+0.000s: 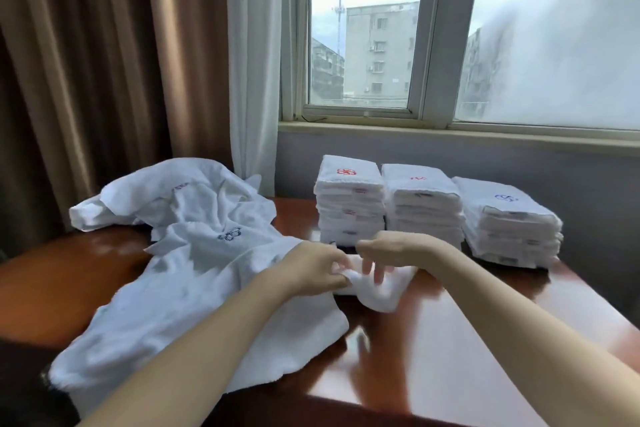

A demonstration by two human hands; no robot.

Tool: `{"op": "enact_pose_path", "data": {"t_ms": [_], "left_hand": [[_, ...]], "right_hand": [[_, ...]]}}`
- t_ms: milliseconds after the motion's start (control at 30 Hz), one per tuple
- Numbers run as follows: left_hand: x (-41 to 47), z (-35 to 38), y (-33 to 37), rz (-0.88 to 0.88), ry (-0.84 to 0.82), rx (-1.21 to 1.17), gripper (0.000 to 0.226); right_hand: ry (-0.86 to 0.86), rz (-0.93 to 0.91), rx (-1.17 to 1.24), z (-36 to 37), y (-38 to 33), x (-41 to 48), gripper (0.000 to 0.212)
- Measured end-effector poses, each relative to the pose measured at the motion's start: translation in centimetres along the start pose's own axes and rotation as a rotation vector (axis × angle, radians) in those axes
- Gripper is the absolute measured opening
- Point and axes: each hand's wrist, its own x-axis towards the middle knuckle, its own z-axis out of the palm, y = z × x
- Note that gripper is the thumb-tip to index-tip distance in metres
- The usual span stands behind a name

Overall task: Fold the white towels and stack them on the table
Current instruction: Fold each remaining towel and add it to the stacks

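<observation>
Glossy table [450,340] bears a bunched towel [377,291] lying left-to-right, pinched by left hand [311,270] and right hand [391,250].

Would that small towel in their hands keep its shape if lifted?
Probably not: the towel sags and bunches between the left hand and right hand, so it looks floppy. Likely light too, since fingertips alone pinch it.

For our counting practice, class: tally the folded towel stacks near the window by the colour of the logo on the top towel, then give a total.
Red-logo stacks: 2
Blue-logo stack: 1
Total: 3
</observation>
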Motion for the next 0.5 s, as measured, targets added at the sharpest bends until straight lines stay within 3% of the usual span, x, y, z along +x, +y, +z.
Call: {"op": "enact_pose_path", "data": {"t_ms": [67, 167, 233, 333, 400, 500], "left_hand": [[-0.7, -0.3, -0.2, 0.047, 0.044, 0.075, 0.047], [-2.9, -1.5, -2.2, -0.059, 0.116, 0.013, 0.079], [-4.9, -2.3, -4.2, -0.17, 0.115, -0.039, 0.087], [-7.6, -2.9, -6.7, -0.37, 0.069, -0.061, 0.089], [-8.8, -2.8, -7.6, -0.477, 0.037, -0.086, 0.076], [-9.5, -1.8, -7.6, -0.462, 0.032, -0.024, 0.036]], "right_hand": [[-0.093, 0.035, -0.182, 0.7, -0.2, 0.2, 0.039], [0.185, -0.103, -0.156, 1.2, -1.3, 1.3, 0.031], [0.319, -0.192, -0.097, 1.5, -2.7, 2.0, 0.033], [0.269, -0.255, -0.065, 2.5, -4.8, 3.6, 0.048], [0.181, -0.262, -0.089, 3.4, -5.9, 4.4, 0.053], [0.081, -0.279, -0.052, 4.9, -6.6, 5.1, 0.057]]}}
